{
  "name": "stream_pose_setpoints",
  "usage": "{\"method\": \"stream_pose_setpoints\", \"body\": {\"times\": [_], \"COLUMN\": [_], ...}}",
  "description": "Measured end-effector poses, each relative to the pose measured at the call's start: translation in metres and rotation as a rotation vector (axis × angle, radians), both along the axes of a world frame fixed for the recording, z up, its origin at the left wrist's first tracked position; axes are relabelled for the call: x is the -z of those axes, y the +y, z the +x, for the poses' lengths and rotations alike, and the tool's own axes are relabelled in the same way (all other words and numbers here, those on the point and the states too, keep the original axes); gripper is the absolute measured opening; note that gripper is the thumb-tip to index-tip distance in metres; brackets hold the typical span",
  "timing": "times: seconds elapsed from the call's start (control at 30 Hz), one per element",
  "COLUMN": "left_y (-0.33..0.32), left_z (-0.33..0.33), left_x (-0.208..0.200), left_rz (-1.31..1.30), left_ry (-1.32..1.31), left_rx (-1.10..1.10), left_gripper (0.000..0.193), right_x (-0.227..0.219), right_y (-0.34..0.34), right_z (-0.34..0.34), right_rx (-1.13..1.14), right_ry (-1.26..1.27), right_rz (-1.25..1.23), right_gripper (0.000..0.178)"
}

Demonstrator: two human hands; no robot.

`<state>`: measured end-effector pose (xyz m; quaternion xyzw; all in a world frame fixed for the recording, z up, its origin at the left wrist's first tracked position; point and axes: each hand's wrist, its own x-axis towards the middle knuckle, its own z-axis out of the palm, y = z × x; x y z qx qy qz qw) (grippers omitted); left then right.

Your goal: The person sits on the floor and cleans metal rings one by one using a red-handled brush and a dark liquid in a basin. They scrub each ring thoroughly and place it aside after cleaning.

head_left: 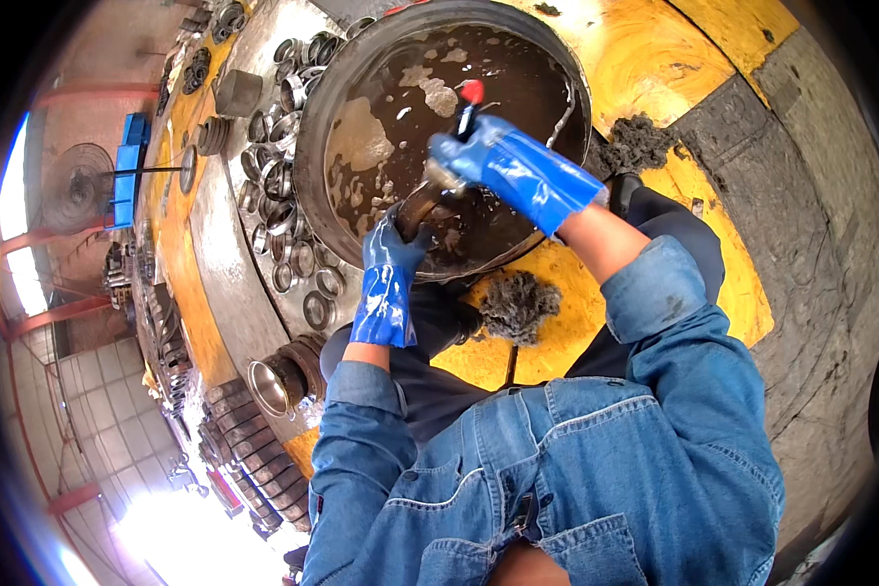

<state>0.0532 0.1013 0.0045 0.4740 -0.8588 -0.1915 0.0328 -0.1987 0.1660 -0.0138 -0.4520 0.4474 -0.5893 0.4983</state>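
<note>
My left hand point(389, 256), in a blue rubber glove, is closed round a dark metal ring point(417, 209) above the near side of a large round tub point(312, 156). My right hand point(490, 154), gloved the same way, grips a brush-like tool with a black handle and a red end point(473, 92). Motion blurs its pale working end point(443, 176), which is at the ring; whether they touch, I cannot tell. Murky brown liquid point(518, 88) with patches of foam fills the tub beneath both hands.
Many metal rings point(278, 181) lie left of the tub, with stacked rings point(288, 376) nearer me. Grey scrap wool point(521, 305) sits between my legs; a darker heap point(637, 145) lies to the tub's right. A fan point(76, 186) and blue bins point(127, 171) stand at far left.
</note>
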Motion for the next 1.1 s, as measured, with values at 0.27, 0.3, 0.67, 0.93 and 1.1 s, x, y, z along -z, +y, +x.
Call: {"method": "stream_pose_setpoints", "body": {"times": [0.27,0.3,0.67,0.93,1.1], "left_y": [-0.035,-0.037,-0.054,-0.036,-0.04], "left_z": [0.013,0.014,0.031,0.016,0.027], "left_x": [0.011,0.012,0.041,0.014,0.029], "left_rz": [0.472,0.632,0.623,0.65,0.434], "left_ry": [0.149,0.218,0.185,0.214,0.211], "left_rx": [-0.167,-0.251,-0.224,-0.239,-0.148], "left_gripper": [0.046,0.045,0.06,0.06,0.062], "right_x": [0.001,0.004,-0.023,-0.017,0.004], "right_y": [0.011,0.009,-0.01,0.005,0.009], "right_z": [-0.003,-0.002,0.053,0.032,0.027], "right_rx": [0.376,0.402,-0.081,0.308,0.297], "right_ry": [0.707,0.767,0.178,0.142,0.53], "right_rz": [0.674,0.664,0.194,0.521,0.759], "right_gripper": [0.049,0.049,0.034,0.044,0.057]}}
